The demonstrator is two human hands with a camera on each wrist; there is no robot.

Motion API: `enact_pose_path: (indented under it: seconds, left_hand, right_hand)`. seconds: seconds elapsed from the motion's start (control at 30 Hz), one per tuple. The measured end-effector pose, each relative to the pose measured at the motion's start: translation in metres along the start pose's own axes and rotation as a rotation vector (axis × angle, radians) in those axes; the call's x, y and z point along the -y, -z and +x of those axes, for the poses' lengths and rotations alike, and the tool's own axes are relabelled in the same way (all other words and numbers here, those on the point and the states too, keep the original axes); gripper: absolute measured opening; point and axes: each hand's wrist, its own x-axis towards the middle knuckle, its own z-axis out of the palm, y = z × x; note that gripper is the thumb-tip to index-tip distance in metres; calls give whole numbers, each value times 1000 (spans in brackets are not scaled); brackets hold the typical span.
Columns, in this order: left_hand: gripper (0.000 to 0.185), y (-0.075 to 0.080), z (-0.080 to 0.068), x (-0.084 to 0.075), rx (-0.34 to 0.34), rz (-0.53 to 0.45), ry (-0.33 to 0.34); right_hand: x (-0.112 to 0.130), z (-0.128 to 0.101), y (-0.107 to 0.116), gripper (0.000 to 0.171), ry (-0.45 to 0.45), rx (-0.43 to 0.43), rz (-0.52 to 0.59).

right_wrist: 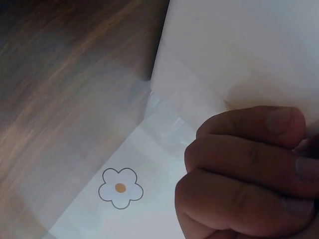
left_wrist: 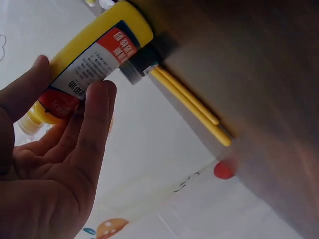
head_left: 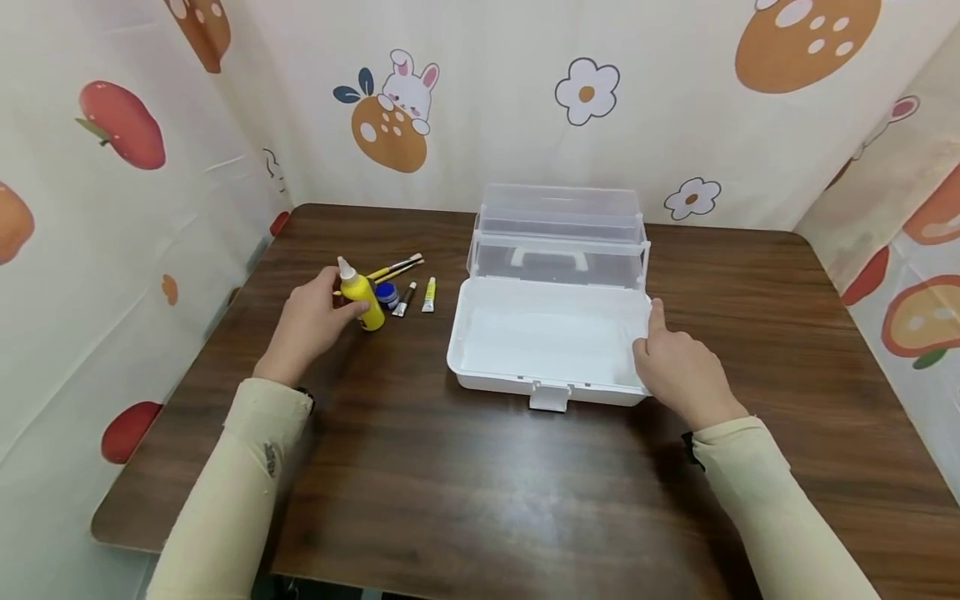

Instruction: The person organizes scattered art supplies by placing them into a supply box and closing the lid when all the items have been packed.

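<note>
My left hand (head_left: 311, 321) holds a yellow squeeze bottle (head_left: 363, 302) with a pale pointed nozzle, tilted, between thumb and fingers. Its printed label (left_wrist: 92, 67) faces the left wrist view; whether its base touches the table is hard to tell. On the right, my right hand (head_left: 686, 367) grips the right side of a white plastic box (head_left: 551, 337), index finger lying along the wall, the other fingers curled. The right wrist view shows those curled fingers (right_wrist: 249, 164) against the box wall. The box's clear lid (head_left: 558, 217) is raised at the back.
Close beyond the bottle are a blue-lidded jar (head_left: 387, 293), a dark-labelled paint tube (head_left: 405, 298), a yellow paint tube (head_left: 429, 295) and paintbrushes (head_left: 401, 266). The wooden table (head_left: 420, 483) meets printed curtains (head_left: 487, 100) at the back and sides. A latch (head_left: 550, 397) juts from the box front.
</note>
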Motion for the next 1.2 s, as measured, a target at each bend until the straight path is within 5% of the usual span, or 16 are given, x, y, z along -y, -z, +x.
enact_pose_path:
  seconds: [0.33,0.7,0.97,1.2]
  left_hand:
    - [56,-3,-6,-18,-55,-18,-35]
    - [54,-1,-20,-69,-96,-146,-165]
    - [46,-5,-25,-120,-25,-222,-341]
    - [47,-23,-20,-147,79,-108,-436]
  right_hand:
    - [-4,0,-1,68,-19,-4,15]
    - [-4,0,-2,69,-38,-6,19]
    - [-5,1,-4,69,-43,-33,16]
    - [-5,2,-3,68,-42,-41,13]
